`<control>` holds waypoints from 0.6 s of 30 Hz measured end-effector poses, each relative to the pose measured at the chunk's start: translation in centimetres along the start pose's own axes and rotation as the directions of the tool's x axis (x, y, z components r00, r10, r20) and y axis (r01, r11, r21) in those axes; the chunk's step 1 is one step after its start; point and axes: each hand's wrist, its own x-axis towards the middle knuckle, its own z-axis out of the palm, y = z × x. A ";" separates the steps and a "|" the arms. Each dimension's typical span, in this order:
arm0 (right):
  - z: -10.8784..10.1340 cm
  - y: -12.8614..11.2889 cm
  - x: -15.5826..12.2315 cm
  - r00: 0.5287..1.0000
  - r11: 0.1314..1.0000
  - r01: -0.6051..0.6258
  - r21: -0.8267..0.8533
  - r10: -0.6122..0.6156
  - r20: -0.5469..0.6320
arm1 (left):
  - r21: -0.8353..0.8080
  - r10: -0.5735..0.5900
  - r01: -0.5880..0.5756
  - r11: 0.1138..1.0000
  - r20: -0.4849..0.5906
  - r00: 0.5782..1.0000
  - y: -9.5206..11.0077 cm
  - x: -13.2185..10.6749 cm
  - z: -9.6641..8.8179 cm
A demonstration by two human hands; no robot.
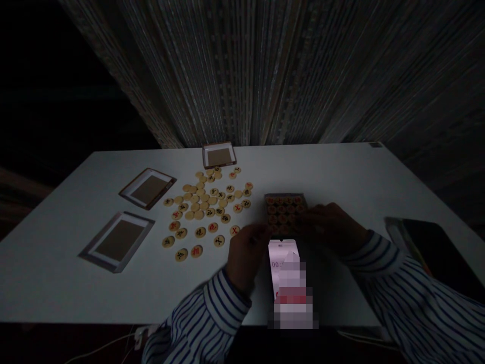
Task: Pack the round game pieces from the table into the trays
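Red pieces (289,208): set face up in close rows inside the box (284,195).
Box: on the table (341,172), right of the loose pieces (199,215), just beyond the lit phone (284,250), between both hands.
Left hand (246,255): bent inward beside the near-left corner of the box, fingers curled.
Right hand (329,227): reaching over the right side of the box, fingers kept low above the rows.
Grip: too dark at the fingertips to tell how far closed, or whether pinching a piece, on either side.
Rows: likely being seated or squared. Best to brace one wall of the box, press down flat with the other hand, nudge along the row rather than across.
Phone: close to the near wall; avoid pushing the box onto it.
Loose pieces: spread well left, some with plain tops; better left undisturbed while squaring.
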 end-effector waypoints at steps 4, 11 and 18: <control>0.3 0.2 0.0 1.000 0.997 0.002 -0.071 -0.002 0.005 | 0.043 0.029 -0.029 0.999 0.020 0.999 -0.5 -0.2 0.2; 0.1 -0.1 0.2 1.000 0.993 0.000 -0.118 0.004 0.031 | 0.042 0.040 -0.041 0.998 0.026 0.999 -0.5 -0.1 0.3; 0.2 -0.2 0.2 0.999 0.989 0.034 -0.143 -0.029 0.042 | 0.066 0.074 -0.075 0.995 0.020 0.997 -0.4 -0.2 0.2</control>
